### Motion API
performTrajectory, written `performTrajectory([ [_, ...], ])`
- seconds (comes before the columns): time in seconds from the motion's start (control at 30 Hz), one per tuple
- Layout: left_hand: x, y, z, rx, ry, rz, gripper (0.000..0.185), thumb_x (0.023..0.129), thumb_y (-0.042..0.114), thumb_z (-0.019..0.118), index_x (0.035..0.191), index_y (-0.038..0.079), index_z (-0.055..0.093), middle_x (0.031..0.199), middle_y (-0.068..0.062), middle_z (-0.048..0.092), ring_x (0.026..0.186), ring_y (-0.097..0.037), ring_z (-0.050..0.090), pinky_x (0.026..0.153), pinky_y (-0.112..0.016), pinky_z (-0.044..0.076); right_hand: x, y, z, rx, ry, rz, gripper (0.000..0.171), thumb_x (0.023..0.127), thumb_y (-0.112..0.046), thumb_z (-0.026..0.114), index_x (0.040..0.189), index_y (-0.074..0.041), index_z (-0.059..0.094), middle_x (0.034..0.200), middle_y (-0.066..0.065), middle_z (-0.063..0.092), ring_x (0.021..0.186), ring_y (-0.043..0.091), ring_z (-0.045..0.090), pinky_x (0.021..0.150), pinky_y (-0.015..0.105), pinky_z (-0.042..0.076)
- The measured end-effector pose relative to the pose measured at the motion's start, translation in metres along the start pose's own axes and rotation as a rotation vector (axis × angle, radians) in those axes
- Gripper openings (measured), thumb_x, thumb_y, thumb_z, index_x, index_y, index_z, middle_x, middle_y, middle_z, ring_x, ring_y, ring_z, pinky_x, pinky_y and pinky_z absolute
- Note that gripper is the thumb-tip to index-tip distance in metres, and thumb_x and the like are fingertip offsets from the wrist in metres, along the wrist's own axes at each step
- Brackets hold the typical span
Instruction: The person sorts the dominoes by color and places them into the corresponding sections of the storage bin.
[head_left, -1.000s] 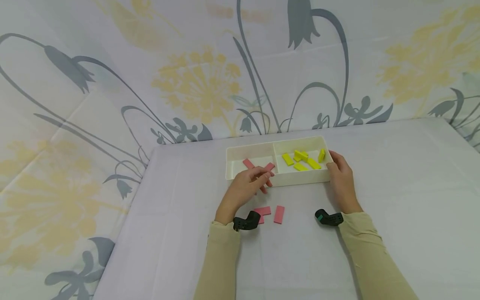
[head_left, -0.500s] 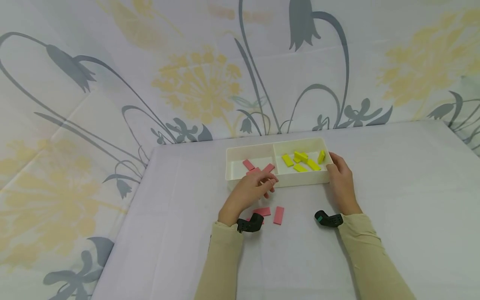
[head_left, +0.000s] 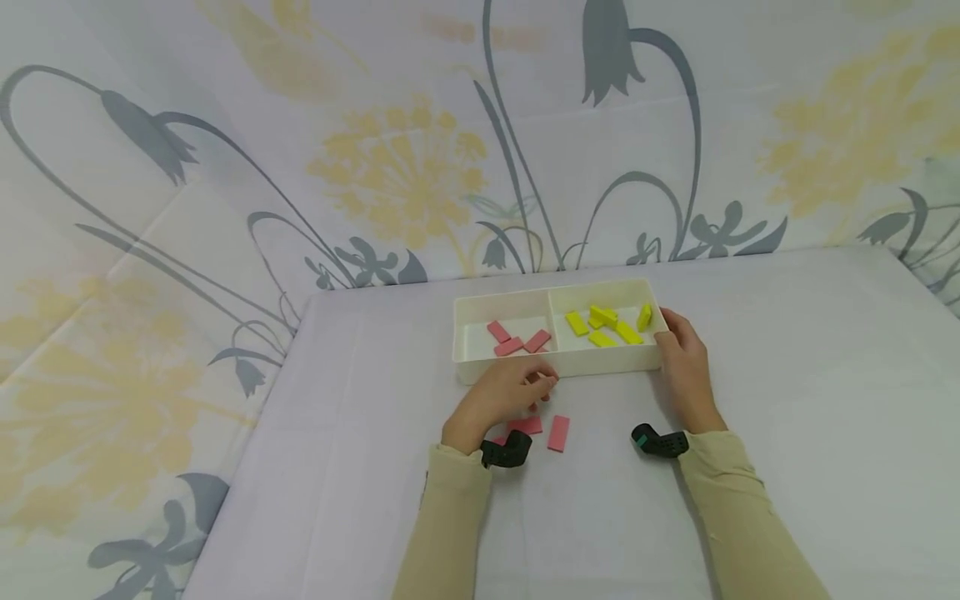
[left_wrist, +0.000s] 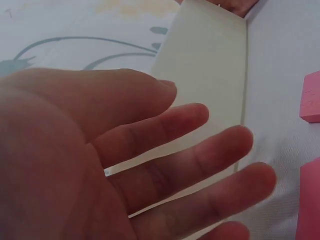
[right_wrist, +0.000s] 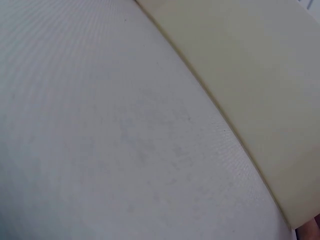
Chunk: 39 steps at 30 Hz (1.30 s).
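A white two-compartment tray (head_left: 600, 360) stands on the table in the head view. Several pink rectangular tiles (head_left: 498, 332) lie in its left compartment, several yellow ones (head_left: 628, 332) in the right. My right hand (head_left: 686, 367) grips the tray's right end, thumb at the near corner. My left hand (head_left: 506, 390) hovers before the tray's front wall, holding nothing. In the left wrist view its fingers (left_wrist: 220, 150) are extended and slightly spread. Loose pink tiles (head_left: 558, 433) lie on the table under and beside the left hand, partly hidden by its wrist camera.
The table wears a pale cloth (head_left: 360, 467). Behind it and to the left hangs a curtain (head_left: 405, 167) with grey and yellow flowers. Black cameras sit on the left wrist (head_left: 507, 450) and the right wrist (head_left: 660, 442).
My left hand has drawn back from over the tray's left compartment toward the loose pink tiles, and more pink tiles now show inside. The right hand keeps its grip on the tray.
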<state>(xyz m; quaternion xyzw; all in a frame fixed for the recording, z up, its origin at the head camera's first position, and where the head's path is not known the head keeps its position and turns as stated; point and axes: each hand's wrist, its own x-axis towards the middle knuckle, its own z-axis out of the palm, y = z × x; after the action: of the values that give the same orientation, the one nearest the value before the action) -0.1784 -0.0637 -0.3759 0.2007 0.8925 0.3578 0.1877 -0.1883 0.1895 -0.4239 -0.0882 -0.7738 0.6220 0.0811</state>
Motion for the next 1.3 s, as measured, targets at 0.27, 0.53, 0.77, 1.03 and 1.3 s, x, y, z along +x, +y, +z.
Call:
performTrajectory([
  [0.27, 0.002, 0.007, 0.003, 0.056, -0.028, -0.015, 0.019, 0.089, 0.03, 0.054, 0.102, 0.018, 0.061, 0.078, 0.007, 0.06, 0.066, -0.007, 0.056, 0.062, -0.023, 0.045, 0.001, 0.0, -0.002, 0.003, -0.002, -0.022, 0.046, 0.093, -0.026, 0.03, 0.137, -0.011, 0.034, 0.137, 0.006, 0.037, 0.124, 0.02, 0.032, 0.099, 0.04, 0.026],
  [0.53, 0.003, 0.017, 0.006, 0.119, -0.091, -0.026, 0.022, 0.089, 0.031, 0.053, 0.105, 0.018, 0.061, 0.076, 0.007, 0.061, 0.064, -0.008, 0.054, 0.064, -0.022, 0.043, 0.003, -0.001, -0.006, -0.015, -0.006, -0.035, 0.046, 0.094, -0.027, 0.03, 0.137, -0.011, 0.033, 0.137, 0.005, 0.036, 0.125, 0.02, 0.031, 0.1, 0.041, 0.026],
  [0.77, 0.006, 0.015, 0.013, 0.093, -0.125, -0.066, 0.023, 0.088, 0.03, 0.054, 0.106, 0.017, 0.06, 0.077, 0.008, 0.061, 0.064, -0.009, 0.056, 0.065, -0.022, 0.044, 0.005, -0.003, -0.008, 0.0, -0.031, -0.036, 0.046, 0.094, -0.027, 0.031, 0.138, -0.011, 0.032, 0.138, 0.007, 0.035, 0.126, 0.021, 0.03, 0.1, 0.041, 0.025],
  [1.03, 0.007, 0.019, 0.017, 0.143, -0.124, -0.101, 0.027, 0.084, 0.034, 0.06, 0.106, 0.019, 0.06, 0.078, 0.008, 0.058, 0.062, -0.008, 0.056, 0.063, -0.023, 0.044, 0.006, -0.003, -0.01, 0.006, -0.052, -0.045, 0.046, 0.095, -0.028, 0.033, 0.138, -0.012, 0.031, 0.139, 0.006, 0.033, 0.126, 0.021, 0.028, 0.101, 0.042, 0.024],
  [1.3, 0.002, 0.02, 0.026, 0.263, -0.133, -0.081, 0.03, 0.08, 0.035, 0.064, 0.106, 0.021, 0.061, 0.079, 0.01, 0.054, 0.072, -0.006, 0.049, 0.065, -0.021, 0.042, 0.001, 0.002, -0.007, 0.007, -0.08, -0.016, 0.047, 0.095, -0.028, 0.032, 0.139, -0.012, 0.029, 0.141, 0.007, 0.03, 0.128, 0.023, 0.026, 0.102, 0.044, 0.023],
])
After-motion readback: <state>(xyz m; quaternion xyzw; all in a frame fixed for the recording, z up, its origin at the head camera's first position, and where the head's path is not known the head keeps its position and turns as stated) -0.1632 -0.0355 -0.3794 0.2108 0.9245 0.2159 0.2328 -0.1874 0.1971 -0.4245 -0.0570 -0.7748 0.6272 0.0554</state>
